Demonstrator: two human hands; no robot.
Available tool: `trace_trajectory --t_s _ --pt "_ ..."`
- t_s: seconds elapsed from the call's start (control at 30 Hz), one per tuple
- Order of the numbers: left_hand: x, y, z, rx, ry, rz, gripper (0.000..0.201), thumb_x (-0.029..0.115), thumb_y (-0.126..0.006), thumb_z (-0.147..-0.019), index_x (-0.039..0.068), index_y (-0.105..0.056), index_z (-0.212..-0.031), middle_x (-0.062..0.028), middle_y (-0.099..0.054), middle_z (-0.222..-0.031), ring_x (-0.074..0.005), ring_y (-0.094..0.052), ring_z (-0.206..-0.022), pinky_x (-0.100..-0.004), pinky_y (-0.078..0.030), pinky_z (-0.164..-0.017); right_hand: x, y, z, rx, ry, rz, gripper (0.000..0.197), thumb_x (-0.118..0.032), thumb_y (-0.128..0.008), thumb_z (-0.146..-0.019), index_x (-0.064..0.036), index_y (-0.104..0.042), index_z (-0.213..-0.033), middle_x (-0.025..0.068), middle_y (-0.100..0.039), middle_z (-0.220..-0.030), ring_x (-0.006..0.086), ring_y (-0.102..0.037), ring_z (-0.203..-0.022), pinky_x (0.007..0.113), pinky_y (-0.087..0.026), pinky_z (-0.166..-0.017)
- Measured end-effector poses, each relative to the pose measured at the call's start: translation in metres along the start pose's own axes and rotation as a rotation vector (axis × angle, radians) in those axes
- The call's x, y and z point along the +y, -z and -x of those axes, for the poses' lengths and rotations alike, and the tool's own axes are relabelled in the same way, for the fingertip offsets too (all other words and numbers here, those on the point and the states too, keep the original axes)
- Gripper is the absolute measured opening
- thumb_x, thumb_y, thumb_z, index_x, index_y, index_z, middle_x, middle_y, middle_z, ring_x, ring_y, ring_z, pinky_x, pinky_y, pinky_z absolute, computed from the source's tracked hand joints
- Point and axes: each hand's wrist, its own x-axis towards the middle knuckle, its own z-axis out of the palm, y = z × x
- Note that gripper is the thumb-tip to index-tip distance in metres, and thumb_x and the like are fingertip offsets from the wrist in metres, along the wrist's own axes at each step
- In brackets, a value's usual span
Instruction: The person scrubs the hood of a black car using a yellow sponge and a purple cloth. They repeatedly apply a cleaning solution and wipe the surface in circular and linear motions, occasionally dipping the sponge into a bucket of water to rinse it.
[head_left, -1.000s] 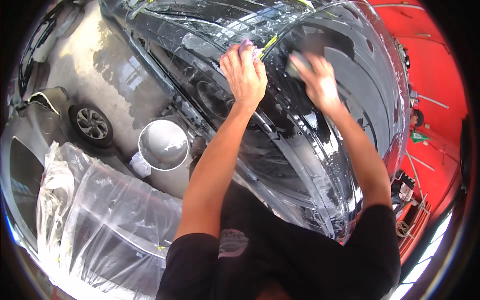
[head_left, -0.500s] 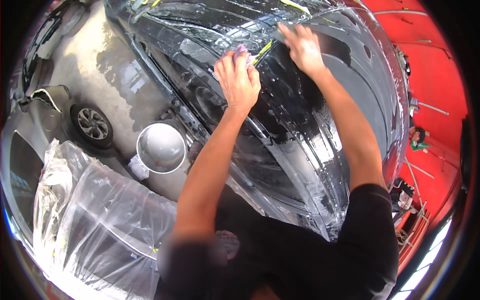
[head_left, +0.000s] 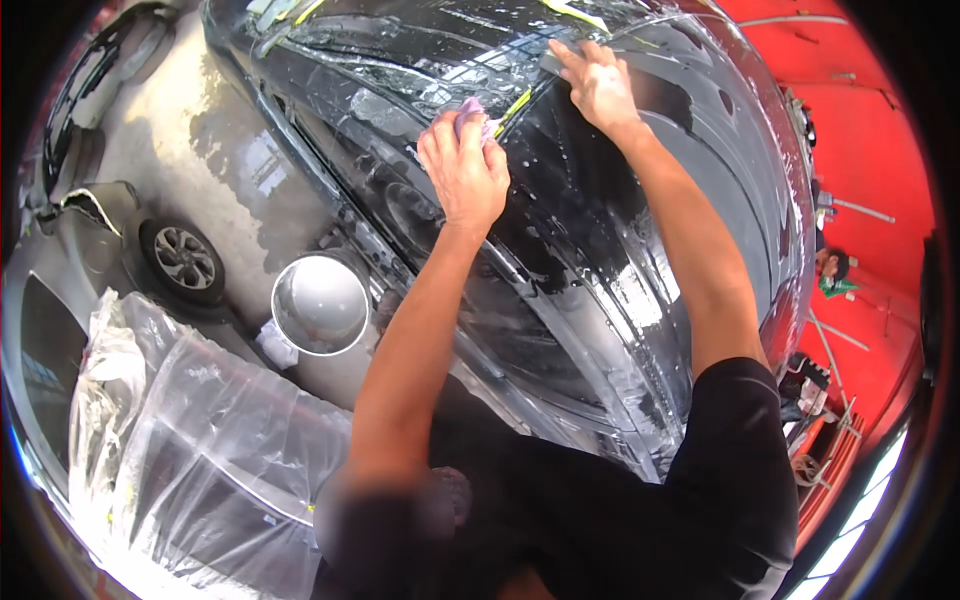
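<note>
A crumpled purple-pink cloth [head_left: 469,114] is gripped in my left hand [head_left: 464,180], which presses it against the wet black panel of a car [head_left: 548,215]. Just right of the cloth, a yellow-green strip [head_left: 516,108] runs along the panel. My right hand [head_left: 604,96] is farther up, closed with its fingertips at a small flat grey piece [head_left: 549,63] on the car's surface. Most of that piece is hidden by the fingers, so its kind is unclear. Clear plastic sheeting covers part of the car, and water drops and suds dot the surface around both hands.
A round bucket [head_left: 320,306] stands on the floor to the left, with white crumpled material beside it. Farther left is another car with a dark wheel [head_left: 182,260], partly under clear plastic sheeting [head_left: 230,450]. Poles and equipment lie on the red floor [head_left: 870,190] at right.
My right hand has shifted slightly up and left and is no longer motion-blurred. My left hand, still with the cloth, sits slightly farther left. The whole view has shifted a little.
</note>
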Motion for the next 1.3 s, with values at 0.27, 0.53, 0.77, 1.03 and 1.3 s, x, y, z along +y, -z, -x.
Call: trace_trajectory --t_s 0.27,0.53,0.77,1.03,1.3 --pt "-0.004 0.004 0.002 0.021 0.014 -0.019 0.043 0.012 -0.071 -0.087 0.009 -0.070 -0.130 -0.0171 -0.062 -0.130 -0.0394 -0.056 -0.122 -0.0550 -0.041 -0.106 -0.032 0.087 0.186 -0.060 0.053 -0.118 0.066 -0.001 -0.075 -0.082 -0.0232 -0.072 -0.144 0.0210 -0.063 -0.138 0.0381 -0.063 -0.116 0.048 -0.048 -0.095" --pt "-0.012 0.001 0.003 0.009 0.000 -0.049 0.042 0.013 -0.071 -0.087 0.009 -0.071 -0.129 -0.0174 -0.062 -0.132 -0.0397 -0.056 -0.123 -0.0535 -0.041 -0.108 -0.063 0.030 0.071 0.030 0.147 -0.087 0.064 -0.008 -0.072 -0.089 -0.0262 -0.066 -0.150 0.0176 -0.063 -0.135 0.0336 -0.060 -0.117 0.047 -0.047 -0.097" --pt "-0.007 -0.001 0.005 0.070 -0.017 -0.040 0.041 0.010 -0.073 -0.085 0.011 -0.072 -0.126 -0.0157 -0.063 -0.130 -0.0393 -0.057 -0.122 -0.0534 -0.042 -0.107 -0.055 0.088 0.177 -0.044 0.043 -0.069 0.068 -0.004 -0.077 -0.081 -0.0244 -0.071 -0.145 0.0212 -0.064 -0.135 0.0385 -0.062 -0.120 0.050 -0.048 -0.095" --pt "-0.017 -0.001 0.005 0.038 -0.039 -0.068 0.041 0.015 -0.071 -0.087 0.012 -0.071 -0.128 -0.0184 -0.062 -0.132 -0.0415 -0.057 -0.123 -0.0557 -0.043 -0.105 -0.063 0.036 0.088 0.079 0.173 -0.163 0.062 -0.010 -0.071 -0.090 -0.0262 -0.064 -0.150 0.0155 -0.063 -0.130 0.0338 -0.061 -0.115 0.047 -0.048 -0.097" --pt "-0.012 -0.002 0.007 0.032 -0.061 -0.034 0.038 0.015 -0.070 -0.089 0.010 -0.073 -0.126 -0.0169 -0.065 -0.130 -0.0397 -0.058 -0.121 -0.0532 -0.042 -0.107 -0.038 0.124 0.306 0.006 -0.121 0.034 0.070 0.001 -0.073 -0.078 -0.0239 -0.072 -0.143 0.0219 -0.064 -0.137 0.0392 -0.066 -0.113 0.050 -0.051 -0.099"
